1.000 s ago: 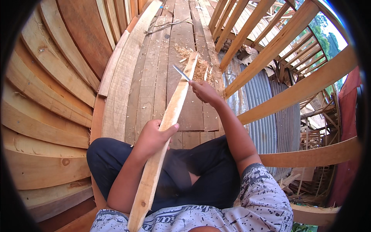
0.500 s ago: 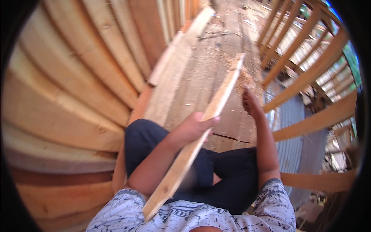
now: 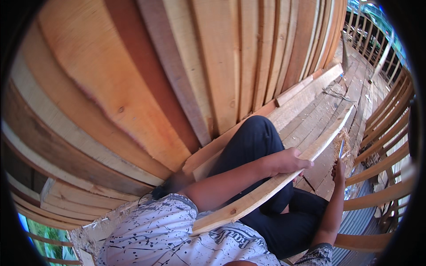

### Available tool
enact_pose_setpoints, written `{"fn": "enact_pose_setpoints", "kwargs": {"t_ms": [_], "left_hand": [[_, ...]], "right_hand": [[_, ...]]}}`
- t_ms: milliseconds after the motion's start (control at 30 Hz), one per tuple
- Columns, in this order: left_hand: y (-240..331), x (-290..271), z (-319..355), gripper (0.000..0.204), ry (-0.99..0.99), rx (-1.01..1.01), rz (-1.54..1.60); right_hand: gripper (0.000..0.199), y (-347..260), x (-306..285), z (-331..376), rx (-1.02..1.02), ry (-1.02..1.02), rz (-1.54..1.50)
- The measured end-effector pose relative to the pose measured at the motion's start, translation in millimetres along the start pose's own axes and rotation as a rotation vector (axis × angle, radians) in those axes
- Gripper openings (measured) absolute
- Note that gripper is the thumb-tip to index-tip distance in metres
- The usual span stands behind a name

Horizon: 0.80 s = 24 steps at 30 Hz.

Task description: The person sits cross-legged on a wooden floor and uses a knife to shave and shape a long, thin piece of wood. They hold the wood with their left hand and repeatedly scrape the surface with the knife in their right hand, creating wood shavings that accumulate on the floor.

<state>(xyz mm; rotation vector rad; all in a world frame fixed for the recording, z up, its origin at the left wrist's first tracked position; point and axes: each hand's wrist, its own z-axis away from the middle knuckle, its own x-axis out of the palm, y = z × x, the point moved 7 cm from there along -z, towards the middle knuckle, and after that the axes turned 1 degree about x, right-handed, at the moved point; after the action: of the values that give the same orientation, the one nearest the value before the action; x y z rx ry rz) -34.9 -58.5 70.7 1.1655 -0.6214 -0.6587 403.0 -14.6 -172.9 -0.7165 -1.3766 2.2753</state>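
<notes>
Holds a wooden strip (image 3: 262,193) firmly in the left grip (image 3: 288,162), slanting across dark trousers (image 3: 248,142) from six o'clock toward two. Grasps a knife (image 3: 341,149) in the closed right grip (image 3: 338,172) at three o'clock, apart from the strip. Suggests, by shavings (image 3: 342,135) on the floor (image 3: 310,124) nearby, shaving already begun; cannot tell the amount left.

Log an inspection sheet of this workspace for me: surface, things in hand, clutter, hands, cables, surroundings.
Surface: floor of wooden boards
Things: plank slanting across the lap; blade apart from it, to its right
Clutter: shavings on the floor
Hands: left grips the plank; right holds the blade, its handle hidden
Cables: none clearly seen
Surroundings: upright boards on the left, wooden railing on the right
</notes>
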Motion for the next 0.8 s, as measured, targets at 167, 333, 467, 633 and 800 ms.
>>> {"fn": "enact_pose_setpoints", "kwargs": {"t_ms": [167,333,467,633,800], "left_hand": [[3,5,43,0.043,-0.04,0.085,0.004],[5,-7,82,0.044,0.038,0.142,0.014],[0,-17,87,0.047,0.023,0.19,0.083],[-12,-29,96,0.047,0.061,0.18,0.092],[-11,-38,100,0.047,0.086,0.238,0.119]], "right_hand": [[0.027,27,-30,-5,-0.119,0.065,0.32],[0.026,4,-13,16,-0.342,0.183,0.557],[0.028,-36,-36,26,-0.611,0.33,0.597],[0.026,-47,-37,50,-0.54,0.377,0.809],[0.03,-79,-28,84,-0.649,0.407,0.824]]}}
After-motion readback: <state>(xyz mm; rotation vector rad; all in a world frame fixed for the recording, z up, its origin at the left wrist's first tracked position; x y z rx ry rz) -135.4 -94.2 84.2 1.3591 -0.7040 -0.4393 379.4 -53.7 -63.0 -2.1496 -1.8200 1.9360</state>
